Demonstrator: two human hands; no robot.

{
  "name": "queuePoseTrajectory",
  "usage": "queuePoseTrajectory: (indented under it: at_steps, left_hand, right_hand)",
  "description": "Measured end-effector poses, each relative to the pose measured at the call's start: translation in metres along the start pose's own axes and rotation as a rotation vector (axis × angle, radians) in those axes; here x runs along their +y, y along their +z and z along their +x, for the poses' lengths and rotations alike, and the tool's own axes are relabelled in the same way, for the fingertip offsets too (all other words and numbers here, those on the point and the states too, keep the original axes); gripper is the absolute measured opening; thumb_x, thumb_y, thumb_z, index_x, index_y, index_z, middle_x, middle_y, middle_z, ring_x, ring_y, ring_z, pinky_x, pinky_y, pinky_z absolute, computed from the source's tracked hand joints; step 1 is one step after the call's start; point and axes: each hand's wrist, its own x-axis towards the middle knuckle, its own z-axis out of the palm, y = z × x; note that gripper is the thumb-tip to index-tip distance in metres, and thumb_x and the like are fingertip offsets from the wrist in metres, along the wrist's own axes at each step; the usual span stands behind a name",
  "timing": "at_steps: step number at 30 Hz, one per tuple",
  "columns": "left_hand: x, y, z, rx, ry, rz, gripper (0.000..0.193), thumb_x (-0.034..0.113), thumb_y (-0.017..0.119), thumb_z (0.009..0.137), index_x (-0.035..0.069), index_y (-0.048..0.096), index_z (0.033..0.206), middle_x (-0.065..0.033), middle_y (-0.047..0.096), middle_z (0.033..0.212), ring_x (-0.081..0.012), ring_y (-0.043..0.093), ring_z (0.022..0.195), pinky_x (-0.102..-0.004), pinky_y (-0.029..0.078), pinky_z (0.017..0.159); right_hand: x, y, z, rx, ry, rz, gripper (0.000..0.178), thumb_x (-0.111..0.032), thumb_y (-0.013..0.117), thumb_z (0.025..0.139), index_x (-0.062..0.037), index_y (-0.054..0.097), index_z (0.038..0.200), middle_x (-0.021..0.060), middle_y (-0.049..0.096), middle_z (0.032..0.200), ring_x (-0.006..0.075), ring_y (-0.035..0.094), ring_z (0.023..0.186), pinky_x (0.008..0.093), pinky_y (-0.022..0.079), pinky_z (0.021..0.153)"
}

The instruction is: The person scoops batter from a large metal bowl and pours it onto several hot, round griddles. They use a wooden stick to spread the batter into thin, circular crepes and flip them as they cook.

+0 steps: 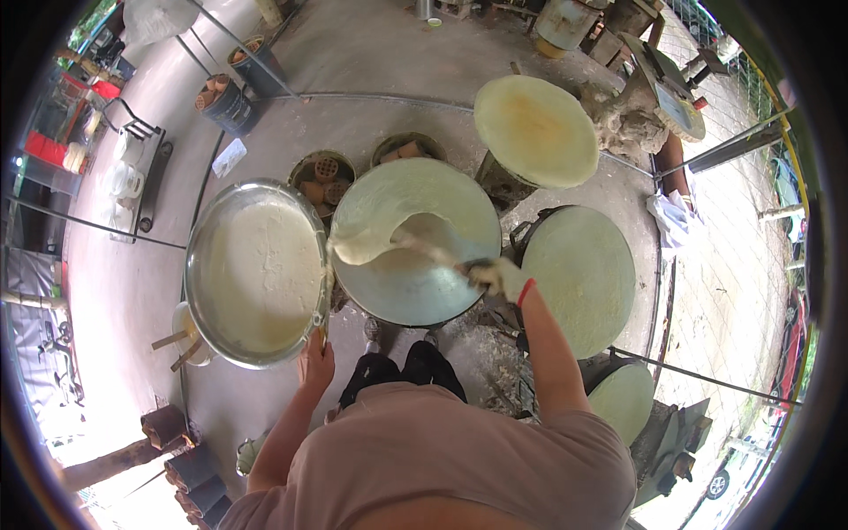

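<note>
In front of me a wide round griddle (415, 296) carries pale batter (397, 190) spread in a curved band over its far and left parts, while bare metal shows in the middle and near part. My right hand (502, 277), in a whitish glove with a red cuff, is closed around the dark handle of a spreader, its head blurred by motion over the griddle. To the left stands a large metal basin (196, 291) of creamy batter (265, 265). By its near right rim, my left hand (315, 358) is closed around something thin, partly hidden.
A second griddle (579, 283) with a pale sheet lies right; another (534, 132) with a browned sheet is far right, and a third (623, 402) near right. Buckets of perforated briquettes (322, 177) stand behind. A white bucket (196, 340) with sticks sits left of the basin.
</note>
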Motion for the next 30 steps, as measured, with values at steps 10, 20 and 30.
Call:
queuePoseTrajectory:
  at_steps: [10, 20, 30]
  left_hand:
    - [-0.041, 0.017, -0.098, -0.090, 0.038, 0.180, 0.040, 0.010, 0.054, 0.082, 0.008, 0.044, 0.121, -0.0174, 0.059, 0.095, -0.0399, 0.059, 0.077, -0.0503, 0.047, 0.063]
    - [-0.021, 0.008, -0.112, -0.057, 0.100, 0.154, 0.041, 0.008, 0.052, 0.083, 0.009, 0.044, 0.123, -0.0178, 0.059, 0.097, -0.0411, 0.059, 0.077, -0.0512, 0.047, 0.064]
    - [-0.069, -0.035, -0.090, -0.068, 0.347, -0.018, 0.040, 0.006, 0.055, 0.083, 0.004, 0.046, 0.122, -0.0198, 0.060, 0.093, -0.0411, 0.059, 0.081, -0.0466, 0.048, 0.067]
  right_hand:
    - [0.002, 0.053, 0.017, -0.285, 0.033, 0.123, 0.016, -0.019, 0.061, 0.083, -0.0034, 0.064, 0.088, 0.0010, 0.051, 0.061, 0.0065, 0.034, 0.043, 0.0242, 0.027, 0.038]
    - [0.019, 0.051, -0.010, -0.204, 0.087, 0.081, 0.021, -0.026, 0.063, 0.086, -0.0081, 0.062, 0.096, 0.0010, 0.054, 0.069, 0.0043, 0.033, 0.042, 0.0225, 0.022, 0.035]
    - [0.060, 0.123, -0.080, -0.087, 0.098, 0.244, 0.015, -0.023, 0.053, 0.091, -0.0107, 0.059, 0.097, -0.0008, 0.047, 0.061, 0.0064, 0.030, 0.039, 0.0249, 0.021, 0.035]
